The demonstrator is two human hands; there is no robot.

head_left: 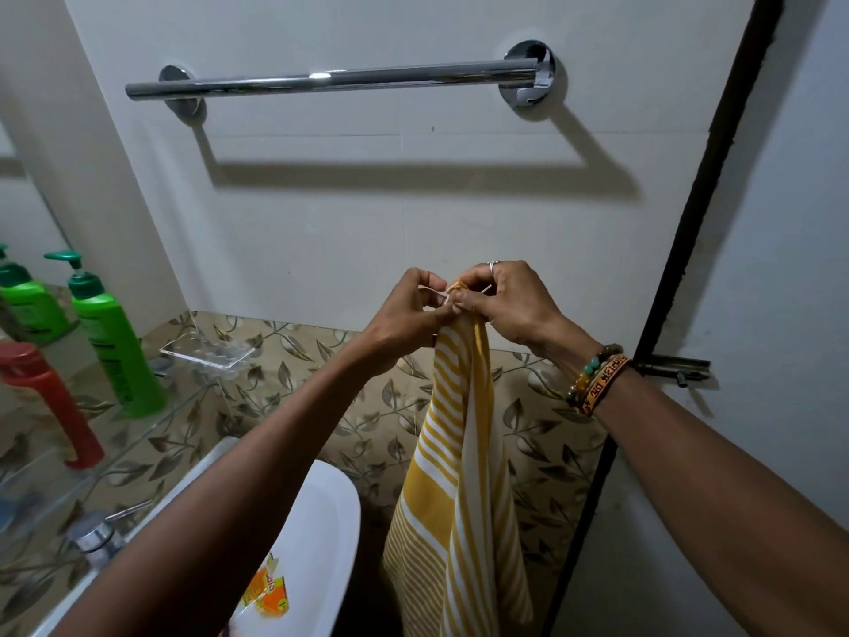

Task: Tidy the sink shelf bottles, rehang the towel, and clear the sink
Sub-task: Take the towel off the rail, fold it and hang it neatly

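Right hand (519,305): one silver-toned ring (494,265) on finger, narrow, metallic sheen.

Right wrist: two items worn side by side, touching.
- Item one: beaded bracelet (594,363). Round beads, mixed colours: teal-green, dark brown, amber-yellow.
- Item two: orange band (605,383) on forearm side of beads. Flat, woven look, dark lettering along its length; script not legible.

Left hand (409,310): bare, wrist likewise.

Both forearms bare down to lower frame edge.
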